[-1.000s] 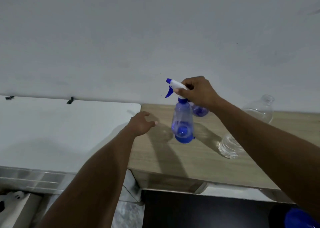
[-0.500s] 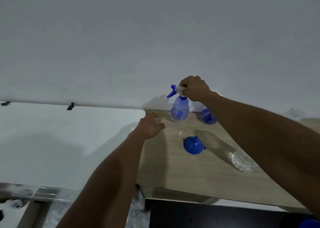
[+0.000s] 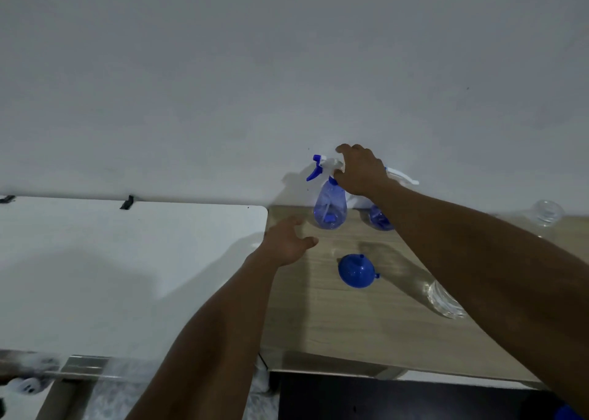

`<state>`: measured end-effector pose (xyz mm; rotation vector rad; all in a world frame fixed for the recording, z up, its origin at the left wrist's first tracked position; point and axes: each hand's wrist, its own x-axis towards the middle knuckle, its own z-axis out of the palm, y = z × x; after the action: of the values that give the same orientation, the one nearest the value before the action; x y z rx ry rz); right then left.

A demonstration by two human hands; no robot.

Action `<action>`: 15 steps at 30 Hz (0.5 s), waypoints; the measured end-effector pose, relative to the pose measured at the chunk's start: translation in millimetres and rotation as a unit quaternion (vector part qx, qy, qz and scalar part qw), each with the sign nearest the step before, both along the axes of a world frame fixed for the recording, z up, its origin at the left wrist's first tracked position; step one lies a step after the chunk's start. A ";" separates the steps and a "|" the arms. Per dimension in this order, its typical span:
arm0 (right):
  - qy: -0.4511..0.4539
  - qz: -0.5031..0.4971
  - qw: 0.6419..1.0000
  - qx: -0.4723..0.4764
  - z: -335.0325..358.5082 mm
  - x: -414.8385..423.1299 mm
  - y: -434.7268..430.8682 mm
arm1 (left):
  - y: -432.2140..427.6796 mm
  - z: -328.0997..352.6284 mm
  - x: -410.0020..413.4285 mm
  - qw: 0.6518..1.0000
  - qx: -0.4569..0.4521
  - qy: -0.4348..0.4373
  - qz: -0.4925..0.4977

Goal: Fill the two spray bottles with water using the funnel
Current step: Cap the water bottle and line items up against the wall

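A clear blue spray bottle (image 3: 330,209) with a white and blue trigger head stands upright at the back of the wooden table (image 3: 344,324), close to the wall. My right hand (image 3: 361,172) hovers at its head with fingers spread, thumb near the neck. A second spray bottle (image 3: 379,220) stands just to the right, mostly hidden by my right forearm. The blue funnel (image 3: 357,271) rests upside down, spout up, in front of them. My left hand (image 3: 287,244) lies at the table's left edge, holding nothing.
A clear plastic water bottle (image 3: 446,300) lies on the right of the wooden table, largely covered by my right arm, its mouth toward the wall. A white table (image 3: 127,260) adjoins on the left. The grey wall (image 3: 287,69) rises directly behind.
The spray bottle went from mid-table to the back by the wall, uncovering the funnel. My right hand's fingers have since spread off its head. My left hand stayed put.
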<state>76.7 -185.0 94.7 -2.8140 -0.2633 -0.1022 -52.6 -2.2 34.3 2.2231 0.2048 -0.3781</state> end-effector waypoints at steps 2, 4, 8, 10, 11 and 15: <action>-0.080 -0.018 0.994 0.074 -0.4 -21.0 -9.2 | -11.1 3.1 -3.3 1.000 -0.003 -0.004 -0.011; -0.111 -0.037 0.977 0.180 -5.8 -48.9 -23.2 | -25.8 6.2 -9.1 1.000 -0.010 -0.008 -0.025; -0.042 -0.058 0.970 0.234 -30.1 -112.4 -64.6 | -63.2 -0.6 -30.2 0.998 0.001 -0.029 -0.054; -0.044 -0.074 0.963 0.254 -46.3 -146.0 -88.9 | -84.8 -10.8 -42.5 0.998 -0.006 -0.019 -0.055; -0.040 -0.085 0.960 0.265 -54.4 -163.0 -101.2 | -96.5 -16.0 -48.9 0.998 -0.005 -0.018 -0.064; 0.016 -0.084 0.960 0.267 -83.1 -227.3 -150.4 | -141.3 -29.9 -67.4 0.995 0.003 -0.025 -0.100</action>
<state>-150.5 -335.4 11.7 -2.2916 0.0162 -0.1407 -120.0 -143.5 4.4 2.2622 -0.0455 -0.4295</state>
